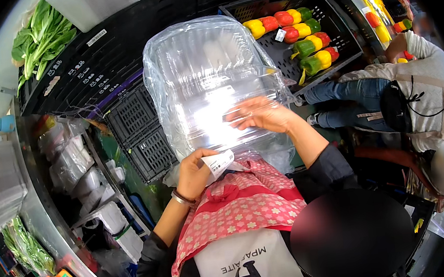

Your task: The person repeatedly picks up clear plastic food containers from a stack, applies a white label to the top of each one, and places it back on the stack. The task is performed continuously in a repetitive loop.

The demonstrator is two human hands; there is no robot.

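My left hand (196, 172), with a bracelet at the wrist, holds a curled strip of white printed labels (221, 163) close to my red floral apron (249, 212). My right hand (266, 115) lies at the stack of clear plastic clamshell containers (206, 60), its fingers bent and partly seen through clear plastic. Strong glare there hides whether the fingers grip anything. A loose transparent bag (153, 93) surrounds the containers. Small labels show on the upper containers.
A black crate (278, 59) at the upper right holds several rows of red, yellow and green bell peppers (315, 62). Folded black crates (136, 122) stand left. Leafy greens (42, 39) lie upper left. People (366, 96) are at the right. A steel counter edge (48, 211) runs along the left.
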